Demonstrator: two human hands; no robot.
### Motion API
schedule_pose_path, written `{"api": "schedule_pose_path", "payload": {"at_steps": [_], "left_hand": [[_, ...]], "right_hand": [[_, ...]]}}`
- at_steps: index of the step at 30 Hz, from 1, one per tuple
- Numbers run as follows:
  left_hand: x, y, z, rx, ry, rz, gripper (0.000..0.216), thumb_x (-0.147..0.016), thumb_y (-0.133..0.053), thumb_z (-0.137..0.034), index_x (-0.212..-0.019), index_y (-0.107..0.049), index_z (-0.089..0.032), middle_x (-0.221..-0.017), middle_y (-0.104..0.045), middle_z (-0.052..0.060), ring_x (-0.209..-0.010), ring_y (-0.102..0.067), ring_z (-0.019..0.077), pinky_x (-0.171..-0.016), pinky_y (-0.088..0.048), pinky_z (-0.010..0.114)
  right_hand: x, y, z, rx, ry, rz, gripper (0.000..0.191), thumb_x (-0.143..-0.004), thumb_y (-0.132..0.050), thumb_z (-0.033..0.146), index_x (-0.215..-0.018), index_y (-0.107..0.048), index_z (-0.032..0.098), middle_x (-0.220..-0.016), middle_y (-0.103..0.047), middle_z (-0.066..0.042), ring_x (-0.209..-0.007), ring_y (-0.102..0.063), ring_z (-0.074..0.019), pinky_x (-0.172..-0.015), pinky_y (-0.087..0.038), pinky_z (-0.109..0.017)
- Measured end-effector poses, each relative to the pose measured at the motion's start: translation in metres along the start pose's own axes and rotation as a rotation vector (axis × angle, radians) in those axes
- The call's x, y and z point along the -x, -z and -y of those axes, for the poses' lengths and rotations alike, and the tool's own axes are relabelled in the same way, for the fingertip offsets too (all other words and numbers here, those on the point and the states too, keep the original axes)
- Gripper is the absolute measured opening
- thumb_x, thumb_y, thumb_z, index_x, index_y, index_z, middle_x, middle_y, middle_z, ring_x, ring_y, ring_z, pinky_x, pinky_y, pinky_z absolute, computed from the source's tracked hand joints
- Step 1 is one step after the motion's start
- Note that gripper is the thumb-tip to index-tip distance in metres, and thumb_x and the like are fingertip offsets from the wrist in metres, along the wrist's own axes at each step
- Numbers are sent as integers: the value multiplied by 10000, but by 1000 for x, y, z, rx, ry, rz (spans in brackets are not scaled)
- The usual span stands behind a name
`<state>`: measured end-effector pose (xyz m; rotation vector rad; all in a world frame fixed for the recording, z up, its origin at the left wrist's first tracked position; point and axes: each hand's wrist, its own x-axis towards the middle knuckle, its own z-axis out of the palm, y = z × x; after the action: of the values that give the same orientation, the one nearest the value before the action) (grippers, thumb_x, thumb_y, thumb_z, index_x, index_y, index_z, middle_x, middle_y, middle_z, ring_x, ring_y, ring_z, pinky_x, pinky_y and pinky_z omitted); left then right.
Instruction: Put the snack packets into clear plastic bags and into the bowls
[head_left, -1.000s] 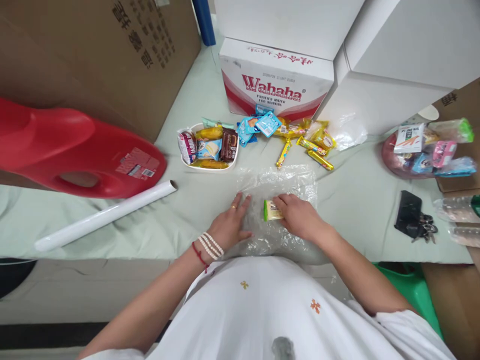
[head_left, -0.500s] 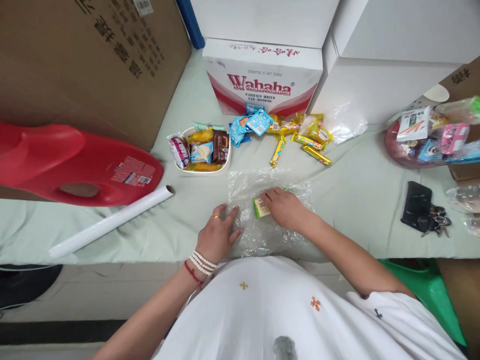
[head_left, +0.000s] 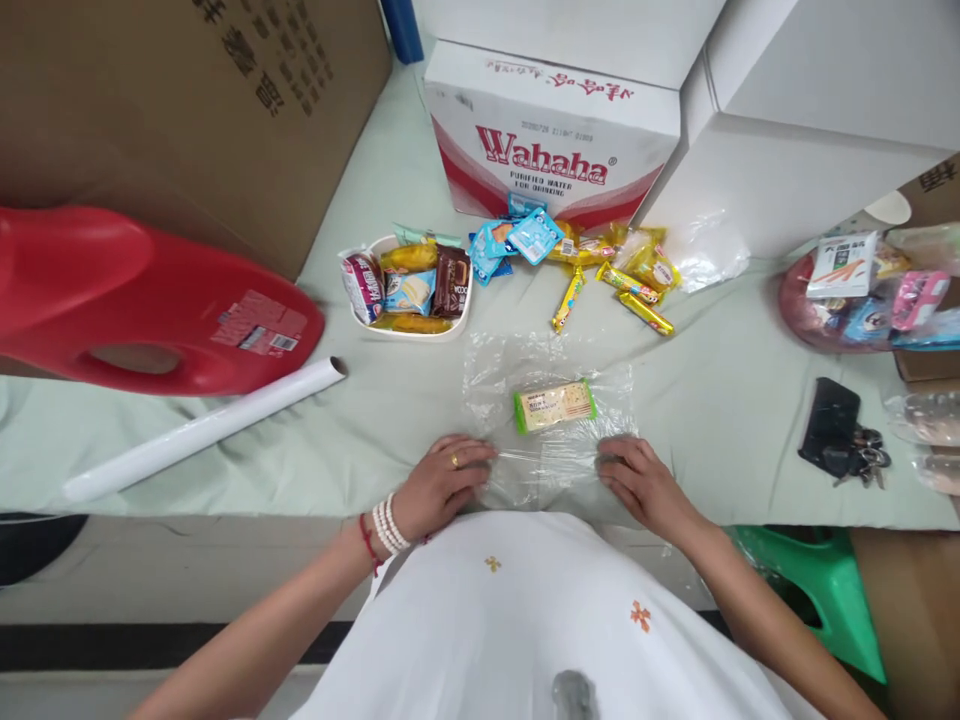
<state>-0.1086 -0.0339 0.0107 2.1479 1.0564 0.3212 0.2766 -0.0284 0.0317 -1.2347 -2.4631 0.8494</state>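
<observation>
A clear plastic sheet (head_left: 547, 355) lies spread on the pale green cloth in front of me. A snack bar (head_left: 555, 405) in a beige wrapper with green ends rests on its middle, untouched. My left hand (head_left: 442, 482), with a ring and bead bracelets, curls its fingers onto the sheet's near left edge. My right hand (head_left: 641, 482) does the same at the near right edge. Both hands appear to pinch the film, which is creased between them.
A white bowl (head_left: 409, 333) of wrapped snacks, blue packets (head_left: 529, 235) and yellow bars (head_left: 637, 290) lie beyond the sheet, before a Wahaha carton (head_left: 555, 150). A red jug (head_left: 150, 300) and white roll (head_left: 202, 430) are left; a phone with keys (head_left: 829, 425) right.
My right hand let go of the snack bar and drew back to the sheet's near right edge. My left hand slid to the near left edge. The bar now lies uncovered.
</observation>
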Motion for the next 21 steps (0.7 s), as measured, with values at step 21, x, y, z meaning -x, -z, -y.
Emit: {"api": "schedule_pose_path", "payload": {"at_steps": [21], "left_hand": [[-76,21,-52,-311,188,-433,353,-990,-445,-232,-1236,-698,-249,-1076,-651,116,-1010,-587,253,-920,-499,435]], "right_hand": [[-218,29,-12,415,-74,166,640,-952,-611,289,-1543,-440,115,-1473,-562,-189,-1331,-461,-336,-1057,-402,-421]]}}
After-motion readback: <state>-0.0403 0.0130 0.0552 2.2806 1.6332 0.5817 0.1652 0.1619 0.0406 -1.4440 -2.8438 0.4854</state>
